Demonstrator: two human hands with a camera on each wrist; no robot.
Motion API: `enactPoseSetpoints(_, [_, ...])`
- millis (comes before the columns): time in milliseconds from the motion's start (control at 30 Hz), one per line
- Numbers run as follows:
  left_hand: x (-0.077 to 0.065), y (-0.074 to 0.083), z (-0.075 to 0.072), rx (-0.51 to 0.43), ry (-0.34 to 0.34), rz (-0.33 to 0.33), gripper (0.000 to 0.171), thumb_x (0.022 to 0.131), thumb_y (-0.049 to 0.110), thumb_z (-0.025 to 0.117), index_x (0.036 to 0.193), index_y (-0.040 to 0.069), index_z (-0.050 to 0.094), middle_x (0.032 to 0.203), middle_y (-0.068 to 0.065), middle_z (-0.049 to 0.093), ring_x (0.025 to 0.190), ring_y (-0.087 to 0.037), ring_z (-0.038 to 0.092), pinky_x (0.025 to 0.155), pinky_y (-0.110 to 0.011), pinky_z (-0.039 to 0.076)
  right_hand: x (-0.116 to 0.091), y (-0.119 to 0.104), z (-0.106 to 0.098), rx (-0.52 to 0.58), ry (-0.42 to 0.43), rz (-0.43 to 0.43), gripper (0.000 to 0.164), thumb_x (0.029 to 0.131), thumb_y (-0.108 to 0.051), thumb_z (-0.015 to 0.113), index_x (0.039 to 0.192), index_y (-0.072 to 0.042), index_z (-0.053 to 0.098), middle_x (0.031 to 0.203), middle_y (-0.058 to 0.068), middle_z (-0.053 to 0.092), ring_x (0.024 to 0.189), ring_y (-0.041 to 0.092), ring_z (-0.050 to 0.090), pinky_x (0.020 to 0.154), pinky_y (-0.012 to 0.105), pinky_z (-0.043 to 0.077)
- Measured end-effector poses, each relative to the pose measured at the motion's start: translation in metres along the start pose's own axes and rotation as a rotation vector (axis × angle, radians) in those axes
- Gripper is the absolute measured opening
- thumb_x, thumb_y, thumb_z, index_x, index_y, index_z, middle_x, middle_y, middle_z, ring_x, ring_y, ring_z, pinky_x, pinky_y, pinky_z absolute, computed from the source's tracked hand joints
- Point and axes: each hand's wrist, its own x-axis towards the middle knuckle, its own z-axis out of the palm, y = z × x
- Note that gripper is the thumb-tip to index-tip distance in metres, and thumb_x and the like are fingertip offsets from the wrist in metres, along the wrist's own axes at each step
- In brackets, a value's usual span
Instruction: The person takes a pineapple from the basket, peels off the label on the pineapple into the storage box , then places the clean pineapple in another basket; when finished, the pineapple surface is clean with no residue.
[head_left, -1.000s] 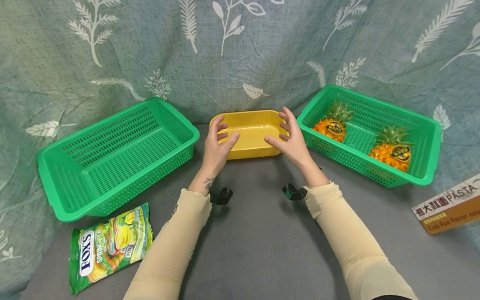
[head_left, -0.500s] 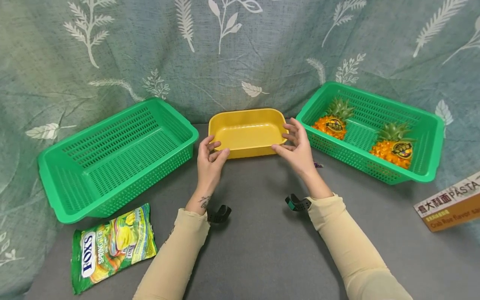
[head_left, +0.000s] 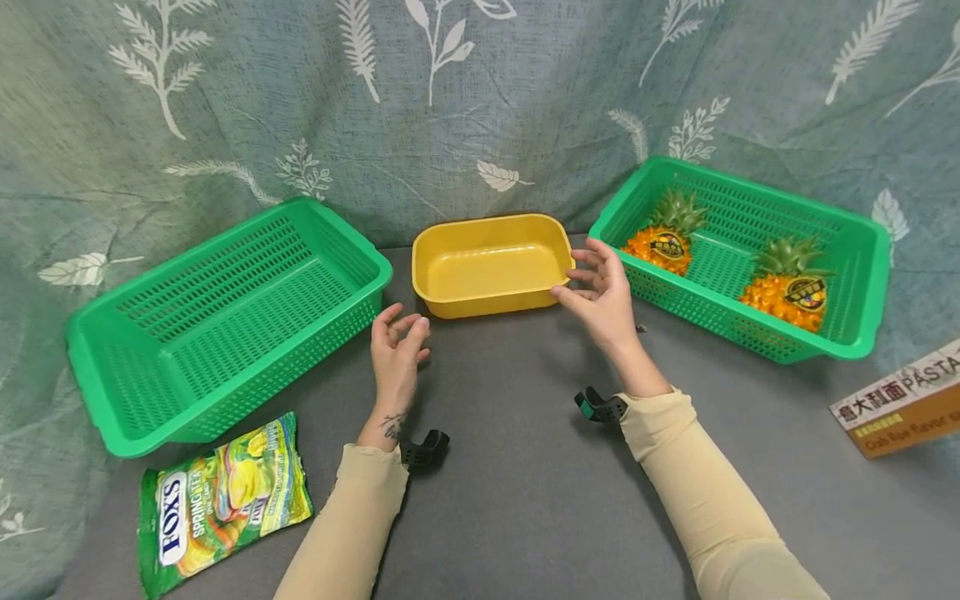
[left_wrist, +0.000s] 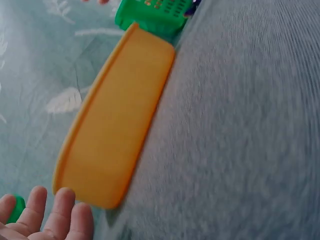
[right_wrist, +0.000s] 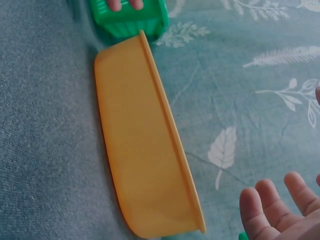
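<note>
A yellow plastic basin (head_left: 487, 271) with nothing in it stands at the back centre, against the curtain. My right hand (head_left: 606, 300) is at its right end, fingers loosely bent and fingertips close to the rim. Lower and to the left, my left hand (head_left: 395, 362) hangs above the table between the basin and the left green basket (head_left: 225, 371), its fingers relaxed around nothing. Both wrist views show the basin's long outer side, with the left hand (left_wrist: 50, 222) and the right hand (right_wrist: 280, 212) partly seen at the lower corners.
The right green basket (head_left: 723, 321) holds two small pineapples, one at its left (head_left: 658, 250) and one at its right (head_left: 783, 300). A green Fox's candy bag (head_left: 225, 500) lies front left. At the right edge stands a pasta box (head_left: 900, 408). A leaf-patterned curtain (head_left: 420, 167) hangs behind.
Both hands have come down from over the basin. The left hand has drawn back toward me and left, away from the basin; the right has shifted slightly right. The basin stays at the back.
</note>
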Motion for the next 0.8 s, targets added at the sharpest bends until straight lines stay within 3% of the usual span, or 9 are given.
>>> enactPoseSetpoints(200, [0.007,-0.008,-0.01,-0.136,0.118,0.019,0.049,0.088,0.017,0.06,0.129,0.004,0.036,0.094,0.003,0.056,0.074,-0.007,0.061,0.06,-0.023,0.051,-0.002,-0.001,-0.007,0.019,0.053,-0.014,0.064,0.078,0.011,0.065,0.134,-0.002,0.036,0.114,0.003,0.053,0.092,0.012,0.058,0.074,0.02,0.049])
enactPoseSetpoints(533, [0.012,-0.013,-0.017,-0.268,0.339,0.049,0.051,0.085,0.014,0.066,0.124,0.003,0.034,0.086,0.005,0.061,0.067,-0.006,0.06,0.051,-0.022,0.048,0.003,-0.005,-0.016,0.009,0.072,-0.044,0.06,0.079,0.009,0.064,0.132,-0.003,0.038,0.109,-0.003,0.054,0.093,0.018,0.057,0.073,0.02,0.049])
enactPoseSetpoints(800, [0.016,-0.014,-0.021,-0.386,0.414,0.149,0.051,0.083,0.004,0.065,0.119,-0.004,0.029,0.091,-0.004,0.059,0.065,-0.009,0.06,0.049,-0.025,0.045,0.006,-0.006,-0.024,-0.006,0.111,-0.049,0.059,0.079,0.006,0.065,0.13,-0.005,0.039,0.114,0.009,0.054,0.092,0.017,0.057,0.074,0.021,0.049])
